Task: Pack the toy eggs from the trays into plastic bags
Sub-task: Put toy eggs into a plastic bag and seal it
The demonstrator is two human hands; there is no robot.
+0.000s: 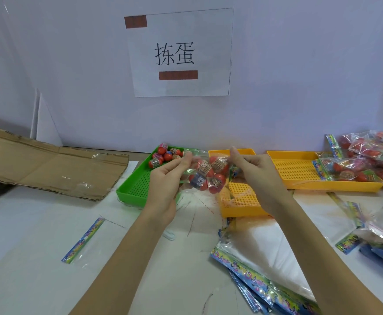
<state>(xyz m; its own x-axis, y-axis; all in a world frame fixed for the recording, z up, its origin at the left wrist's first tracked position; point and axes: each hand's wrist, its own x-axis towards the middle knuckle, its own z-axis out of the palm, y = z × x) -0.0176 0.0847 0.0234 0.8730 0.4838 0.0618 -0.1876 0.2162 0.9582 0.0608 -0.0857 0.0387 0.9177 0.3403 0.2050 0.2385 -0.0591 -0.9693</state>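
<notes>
Both forearms reach forward, left hand (163,178) and right hand (257,172) pinching egg-filled bag (205,176).

Three trays stood on the table: one green tray (130,185) and two yellow trays (242,206) (299,176). About eight loose toy eggs (163,154) lay at the green tray's twelve o'clock end. Two hands (166,185) (257,171) held one filled bag (205,176).

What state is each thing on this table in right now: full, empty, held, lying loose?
Left hand: pinches the bag's left side.
Right hand: pinches the bag's right side.
Held bag: in the air, holds several toy eggs.
Green tray: some eggs left at its far end.
Middle yellow tray: no eggs visible.
Right yellow tray: a filled bag lies on it.
Empty bags: stacked flat.
</notes>
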